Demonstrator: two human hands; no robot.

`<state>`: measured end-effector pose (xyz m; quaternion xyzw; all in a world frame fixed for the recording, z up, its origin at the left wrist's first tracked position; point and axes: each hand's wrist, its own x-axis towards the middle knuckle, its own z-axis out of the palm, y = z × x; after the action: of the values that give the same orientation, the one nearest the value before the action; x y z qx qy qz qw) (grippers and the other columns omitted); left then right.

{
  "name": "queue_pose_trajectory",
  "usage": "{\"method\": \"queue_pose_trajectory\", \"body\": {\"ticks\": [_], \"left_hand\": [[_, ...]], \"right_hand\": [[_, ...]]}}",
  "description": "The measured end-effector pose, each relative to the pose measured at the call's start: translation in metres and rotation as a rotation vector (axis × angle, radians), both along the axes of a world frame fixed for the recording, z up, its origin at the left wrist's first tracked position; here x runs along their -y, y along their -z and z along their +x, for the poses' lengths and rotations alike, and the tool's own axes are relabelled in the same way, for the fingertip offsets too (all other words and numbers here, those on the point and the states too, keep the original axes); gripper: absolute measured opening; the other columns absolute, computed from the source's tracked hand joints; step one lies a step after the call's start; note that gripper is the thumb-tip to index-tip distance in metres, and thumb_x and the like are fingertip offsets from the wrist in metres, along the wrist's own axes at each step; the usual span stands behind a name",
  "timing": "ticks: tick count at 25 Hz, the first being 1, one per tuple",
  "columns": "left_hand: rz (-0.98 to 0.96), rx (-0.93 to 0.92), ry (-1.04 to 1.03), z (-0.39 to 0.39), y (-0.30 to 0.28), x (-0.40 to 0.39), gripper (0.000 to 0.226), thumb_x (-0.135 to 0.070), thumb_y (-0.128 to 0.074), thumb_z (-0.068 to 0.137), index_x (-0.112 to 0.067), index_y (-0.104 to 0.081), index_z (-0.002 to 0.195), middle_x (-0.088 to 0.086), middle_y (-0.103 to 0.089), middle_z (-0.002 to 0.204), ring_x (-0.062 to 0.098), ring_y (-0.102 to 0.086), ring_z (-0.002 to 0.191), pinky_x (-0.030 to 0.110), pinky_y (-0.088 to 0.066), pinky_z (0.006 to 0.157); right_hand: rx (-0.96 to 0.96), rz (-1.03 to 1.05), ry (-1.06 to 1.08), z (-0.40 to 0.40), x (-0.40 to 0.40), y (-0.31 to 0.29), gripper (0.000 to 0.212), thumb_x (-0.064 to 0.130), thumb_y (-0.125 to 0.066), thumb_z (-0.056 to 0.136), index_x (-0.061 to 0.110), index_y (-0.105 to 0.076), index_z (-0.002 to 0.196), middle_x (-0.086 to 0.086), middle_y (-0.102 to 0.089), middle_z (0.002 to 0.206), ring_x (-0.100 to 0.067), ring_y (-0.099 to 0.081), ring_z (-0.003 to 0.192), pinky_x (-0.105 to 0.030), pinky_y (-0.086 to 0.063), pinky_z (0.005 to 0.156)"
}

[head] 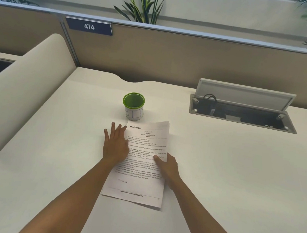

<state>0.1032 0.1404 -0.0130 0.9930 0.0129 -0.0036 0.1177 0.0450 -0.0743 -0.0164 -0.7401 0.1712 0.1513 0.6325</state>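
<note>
Head view. Found lying flat on the table (219, 170), front and centre: a stack of printed sheets (141, 186), top corners fanned out of register, far edge just short of a green-rimmed cup (133, 105) marked in handwriting. Left hand (114, 146) noted released, fingers straight and spread, palm down across the stack's left edge, partly on paper, partly on bare table. Right hand (167, 168) noted at the right edge, thumb laid on the top page, fingers out of sight beneath the edge; judged a pinch on the sheets. Further back: open cable hatch (243, 114) to the right, partition (174, 57) with number plate (89, 26), plants behind.

Risks, as judged. Lifting from the right edge alone likely to peel off only the upper pages, given the loose fan at the top. Sliding forward likely to nudge the cup, given the narrow gap. Uneven pressure under the left palm likely to crease or skew the lower sheets. Advised: square the stack before lifting
</note>
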Motion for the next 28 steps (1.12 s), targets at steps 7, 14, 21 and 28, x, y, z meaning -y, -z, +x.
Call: {"method": "queue_pose_trajectory", "body": {"ticks": [7, 14, 21, 28], "left_hand": [[-0.770, 0.057, -0.257, 0.000, -0.023, -0.004, 0.039, -0.022, -0.033, 0.107, -0.012, -0.044, 0.143, -0.001, -0.035, 0.156, 0.018, -0.002, 0.155, 0.042, 0.004, 0.125], [-0.963, 0.202, -0.310, -0.022, -0.057, 0.024, 0.030, -0.016, -0.051, 0.097, -0.027, -0.057, 0.124, -0.010, -0.060, 0.131, 0.014, -0.053, 0.123, 0.024, -0.049, 0.097], [-1.494, -0.609, -0.204, -0.054, -0.079, 0.086, 0.038, -0.038, -0.062, 0.094, -0.012, -0.067, 0.122, 0.016, -0.074, 0.116, 0.036, -0.071, 0.107, 0.051, -0.055, 0.095], [-1.464, -0.518, -0.075, -0.063, -0.104, 0.119, 0.028, -0.022, -0.073, 0.087, -0.014, -0.071, 0.114, 0.009, -0.077, 0.109, 0.029, -0.073, 0.101, 0.041, -0.058, 0.086]], "right_hand": [[-0.007, 0.119, 0.077, -0.020, 0.043, 0.000, 0.027, 0.031, -0.069, 0.092, 0.021, -0.072, 0.117, 0.004, -0.078, 0.110, -0.017, -0.074, 0.103, -0.044, -0.056, 0.098], [0.032, 0.345, -0.011, -0.038, 0.087, -0.026, 0.035, 0.024, -0.065, 0.097, 0.011, -0.065, 0.129, -0.009, -0.074, 0.122, -0.028, -0.071, 0.112, -0.050, -0.054, 0.100], [0.120, 0.322, -0.046, -0.048, 0.107, -0.056, 0.035, 0.024, -0.063, 0.098, 0.010, -0.065, 0.129, -0.010, -0.073, 0.122, -0.029, -0.071, 0.112, -0.047, -0.056, 0.097], [0.277, 0.128, 0.128, -0.054, 0.121, -0.080, 0.019, 0.027, -0.065, 0.097, 0.018, -0.071, 0.113, 0.001, -0.080, 0.104, -0.021, -0.077, 0.094, -0.039, -0.062, 0.082]]}}
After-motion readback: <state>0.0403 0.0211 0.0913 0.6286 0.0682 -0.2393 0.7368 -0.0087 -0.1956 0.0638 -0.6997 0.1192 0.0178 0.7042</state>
